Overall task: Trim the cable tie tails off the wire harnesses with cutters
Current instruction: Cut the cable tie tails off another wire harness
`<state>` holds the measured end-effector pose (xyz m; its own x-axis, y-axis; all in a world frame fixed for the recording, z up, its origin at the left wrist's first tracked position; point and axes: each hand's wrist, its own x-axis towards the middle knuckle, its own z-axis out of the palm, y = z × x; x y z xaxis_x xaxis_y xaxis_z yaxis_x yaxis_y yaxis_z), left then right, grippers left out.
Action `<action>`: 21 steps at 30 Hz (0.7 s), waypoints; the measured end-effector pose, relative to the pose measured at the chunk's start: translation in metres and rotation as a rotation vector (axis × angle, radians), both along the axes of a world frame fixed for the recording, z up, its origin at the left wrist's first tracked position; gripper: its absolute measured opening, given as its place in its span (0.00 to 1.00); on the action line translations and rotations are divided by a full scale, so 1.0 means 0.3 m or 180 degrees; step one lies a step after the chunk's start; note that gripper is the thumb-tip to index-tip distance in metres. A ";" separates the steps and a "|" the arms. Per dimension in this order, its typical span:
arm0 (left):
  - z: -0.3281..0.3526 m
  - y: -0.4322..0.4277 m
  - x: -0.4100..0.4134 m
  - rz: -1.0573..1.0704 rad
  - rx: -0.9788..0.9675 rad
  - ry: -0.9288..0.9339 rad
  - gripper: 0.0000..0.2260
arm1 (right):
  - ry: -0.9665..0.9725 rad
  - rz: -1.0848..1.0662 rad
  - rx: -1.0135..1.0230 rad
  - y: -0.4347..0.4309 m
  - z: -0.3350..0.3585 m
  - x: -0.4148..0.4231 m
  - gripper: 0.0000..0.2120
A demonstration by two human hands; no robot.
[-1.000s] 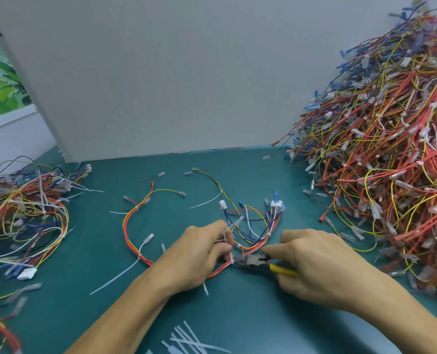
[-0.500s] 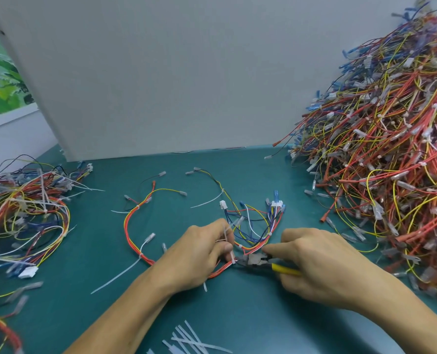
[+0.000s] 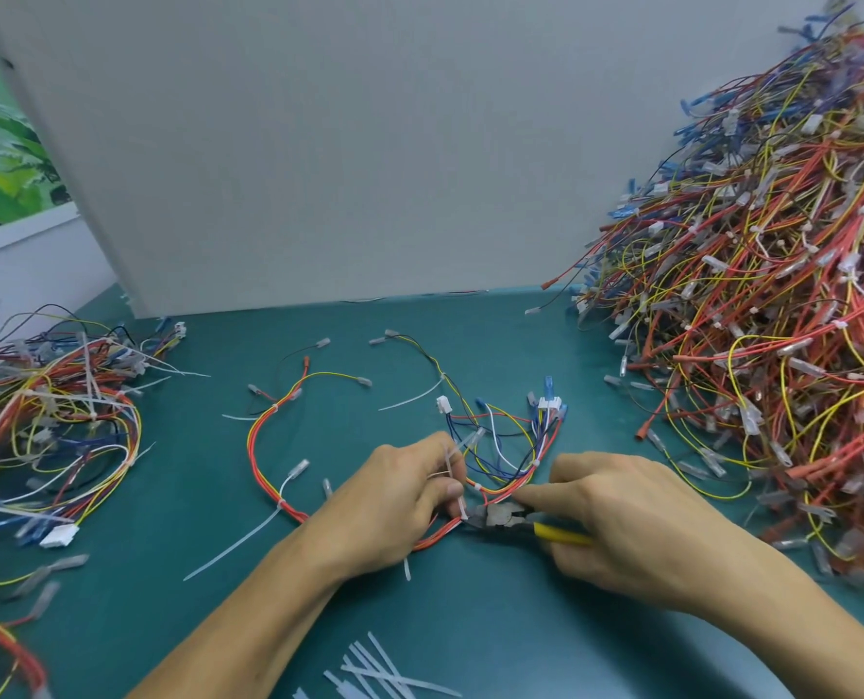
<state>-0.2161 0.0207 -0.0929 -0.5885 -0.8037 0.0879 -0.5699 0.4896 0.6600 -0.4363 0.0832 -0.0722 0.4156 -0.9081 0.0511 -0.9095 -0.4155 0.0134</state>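
Head view is showing the right hand [image 3: 636,522] wrapping its fingers around the yellow-handled steel side cutters [image 3: 503,514], index finger lying along the top. The cutter nose is sitting at the base of a thin white nylon cable tie tail [image 3: 449,464], a little toward 5 o'clock from the middle of the frame. How far the blades are parted I cannot tell. Just at 9 o'clock of the nose, the left hand [image 3: 394,502] is pinching that tail together with the red, orange and yellow wire harness [image 3: 513,489], which is looping away toward 12 and 10 o'clock across the teal table mat [image 3: 470,623]. To cut well here, the flat blade face should probably be pressing flush against the tie head, with every wire lying outside the blades. The pinch on the tail should be staying firm so the offcut is not flying off. Another long uncut tail [image 3: 238,542] is trailing from the same harness toward 8 o'clock, so this piece is likely needing more cuts. White trimmed tie offcuts [image 3: 374,673] are lying at 6 o'clock. A large heap of multicoloured harnesses [image 3: 773,295] is rising at 3 o'clock, a smaller tangle of harnesses [image 3: 56,421] is spreading at 9 o'clock, and a pale grey upright board [image 3: 318,143] is standing at 12 o'clock.
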 end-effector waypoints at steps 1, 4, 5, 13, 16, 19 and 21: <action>0.000 0.000 0.000 -0.0002 0.0001 0.0008 0.10 | -0.0009 -0.0005 0.0002 0.000 0.001 0.000 0.18; 0.003 0.001 0.000 -0.0004 0.0024 0.0030 0.10 | 0.0016 0.0004 -0.0030 0.000 0.002 -0.002 0.18; 0.003 0.002 0.000 -0.0009 0.0026 0.0035 0.11 | 0.0026 0.0006 -0.0032 -0.001 0.002 -0.002 0.18; 0.006 0.003 -0.002 -0.0017 0.0047 0.0039 0.10 | 0.0044 0.0049 -0.0086 -0.003 0.001 -0.004 0.17; 0.007 0.003 -0.001 -0.0016 0.0038 0.0028 0.09 | 0.0061 0.0095 -0.0139 -0.006 -0.001 -0.007 0.17; 0.005 0.003 -0.001 -0.0017 0.0057 0.0040 0.09 | 0.0069 0.0132 -0.0148 -0.006 -0.005 -0.012 0.18; 0.005 0.002 -0.001 -0.0022 0.0053 0.0050 0.09 | -0.0064 0.0131 -0.0072 -0.008 -0.004 -0.015 0.17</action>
<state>-0.2164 0.0212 -0.0915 -0.5927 -0.8010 0.0839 -0.5560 0.4823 0.6769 -0.4409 0.0808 -0.0734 0.4512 -0.8888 0.0800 -0.8919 -0.4523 0.0050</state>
